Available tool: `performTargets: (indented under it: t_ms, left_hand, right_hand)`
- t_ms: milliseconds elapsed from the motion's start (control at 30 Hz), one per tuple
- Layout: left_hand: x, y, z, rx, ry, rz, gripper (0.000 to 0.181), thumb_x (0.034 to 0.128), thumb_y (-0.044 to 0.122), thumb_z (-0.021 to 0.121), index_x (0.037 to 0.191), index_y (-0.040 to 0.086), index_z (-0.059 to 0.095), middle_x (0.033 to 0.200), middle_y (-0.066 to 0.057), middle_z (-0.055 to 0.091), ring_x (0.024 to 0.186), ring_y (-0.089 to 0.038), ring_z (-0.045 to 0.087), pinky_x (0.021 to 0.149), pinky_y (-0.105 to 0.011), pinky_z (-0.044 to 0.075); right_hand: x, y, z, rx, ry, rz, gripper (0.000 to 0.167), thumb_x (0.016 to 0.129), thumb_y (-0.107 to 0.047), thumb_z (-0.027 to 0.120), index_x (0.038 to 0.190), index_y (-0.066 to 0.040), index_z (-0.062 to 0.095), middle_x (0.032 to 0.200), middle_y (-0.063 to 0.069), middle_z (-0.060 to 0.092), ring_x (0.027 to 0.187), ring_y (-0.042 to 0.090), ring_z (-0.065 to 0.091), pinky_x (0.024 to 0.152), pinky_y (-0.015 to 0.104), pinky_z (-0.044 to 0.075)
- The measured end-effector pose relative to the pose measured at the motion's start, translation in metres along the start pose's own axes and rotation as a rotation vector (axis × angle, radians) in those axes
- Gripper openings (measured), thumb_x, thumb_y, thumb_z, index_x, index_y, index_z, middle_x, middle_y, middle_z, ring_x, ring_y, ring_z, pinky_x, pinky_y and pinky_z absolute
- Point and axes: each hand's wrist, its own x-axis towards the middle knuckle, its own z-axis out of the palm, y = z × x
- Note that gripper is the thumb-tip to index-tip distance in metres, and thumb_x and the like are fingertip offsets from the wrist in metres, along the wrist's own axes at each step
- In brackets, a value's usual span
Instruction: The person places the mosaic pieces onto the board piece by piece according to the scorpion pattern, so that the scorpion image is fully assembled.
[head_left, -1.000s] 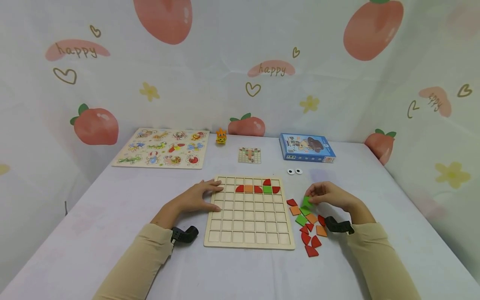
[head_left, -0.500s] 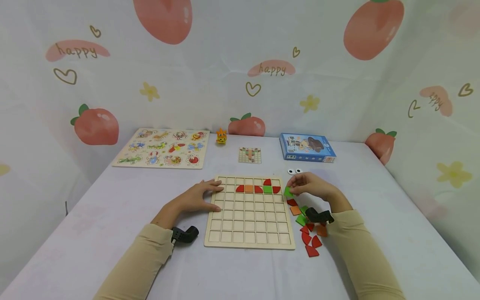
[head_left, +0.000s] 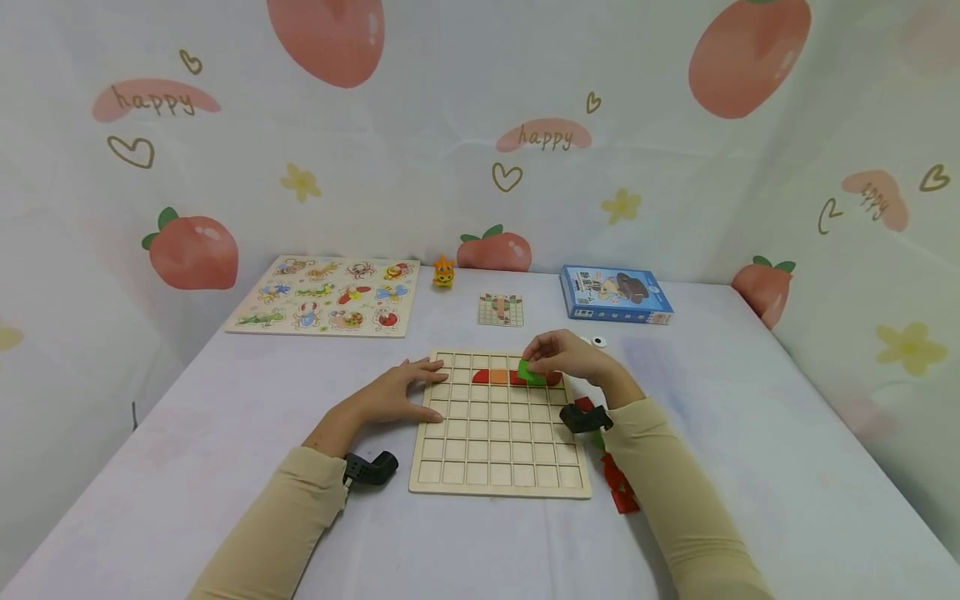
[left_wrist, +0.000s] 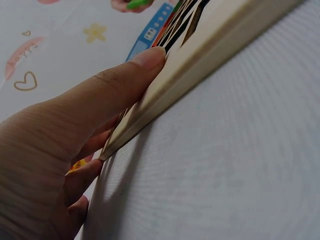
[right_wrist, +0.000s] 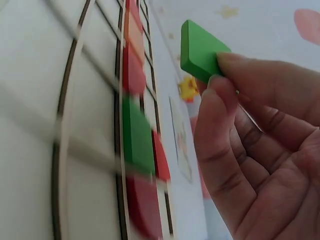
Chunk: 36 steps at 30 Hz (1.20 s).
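Between thumb and fingertips my right hand (head_left: 576, 360) pinches a green square tile (right_wrist: 202, 50), held above the upper part of the wooden grid board (head_left: 487, 454). Below that tile, a row in the board has red quarter-round tiles (right_wrist: 133, 72), an orange square tile (head_left: 498, 377) and another green square tile (right_wrist: 137, 140). In the right wrist view one more red tile (right_wrist: 160, 157) lies beside the set green one. My left hand (head_left: 386, 396) rests on the board's left edge, its fingers spread and the thumb lying on the rim.
Loose red tiles (head_left: 624, 502) lie right of the board, partly hidden by my right forearm. Behind the board are a small pattern card (head_left: 501, 310), a blue box (head_left: 615, 293), an orange toy figure (head_left: 443, 273), an insect puzzle board (head_left: 322, 297) and a round eye piece (head_left: 598, 342).
From the loose tiles, my right hand has carried the green square tile left to a spot over the board's upper rows. My left hand has stayed at the board's edge.
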Motion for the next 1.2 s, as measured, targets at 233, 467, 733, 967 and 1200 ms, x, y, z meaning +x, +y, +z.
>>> performTargets:
  t_ms: [233,467,733,967,1200]
  left_hand:
    - [0.000,-0.001,0.001,-0.022,0.003,0.005,0.074,0.0720,0.046,0.076,0.134,0.015,0.052,0.151,-0.002,0.033,0.145,-0.030,0.013,0.118,-0.052,0.005]
    - [0.000,0.000,0.001,-0.032,0.003,-0.001,0.074,0.0724,0.046,0.076,0.135,0.015,0.052,0.151,-0.003,0.033,0.145,-0.031,0.013,0.118,-0.053,0.005]
    - [-0.001,0.003,-0.001,-0.030,-0.002,-0.007,0.073,0.0726,0.047,0.076,0.134,0.015,0.052,0.151,-0.002,0.033,0.145,-0.031,0.012,0.118,-0.054,0.006]
    - [0.000,0.002,0.000,-0.026,-0.007,-0.005,0.072,0.0729,0.046,0.076,0.134,0.015,0.052,0.151,-0.003,0.032,0.145,-0.031,0.012,0.117,-0.054,0.006]
    - [0.000,0.002,0.000,-0.026,-0.003,-0.001,0.072,0.0731,0.045,0.076,0.135,0.016,0.052,0.151,-0.003,0.033,0.145,-0.032,0.012,0.117,-0.055,0.007]
  right_hand:
    - [0.026,-0.012,0.019,0.025,0.017,0.007,0.015,0.089,-0.009,0.061,0.099,0.002,0.063,0.075,0.000,0.061,0.066,0.014,0.053,0.061,0.026,0.048]
    - [0.047,-0.022,0.034,0.028,0.011,-0.010,0.016,0.088,-0.008,0.062,0.098,0.003,0.063,0.079,0.000,0.064,0.069,0.013,0.058,0.067,0.026,0.053]
    - [0.062,-0.025,0.048,0.067,0.011,0.015,0.016,0.088,-0.006,0.062,0.099,0.005,0.064,0.078,0.001,0.064,0.067,0.011,0.058,0.066,0.024,0.054]
    - [0.069,-0.023,0.057,0.049,0.046,0.035,0.017,0.088,-0.006,0.062,0.099,0.006,0.066,0.079,0.004,0.066,0.065,0.010,0.059,0.063,0.023,0.053]
    - [0.071,-0.026,0.064,-0.033,0.048,0.018,0.016,0.087,-0.008,0.063,0.096,0.004,0.069,0.080,0.006,0.068,0.067,0.008,0.058,0.065,0.023,0.053]
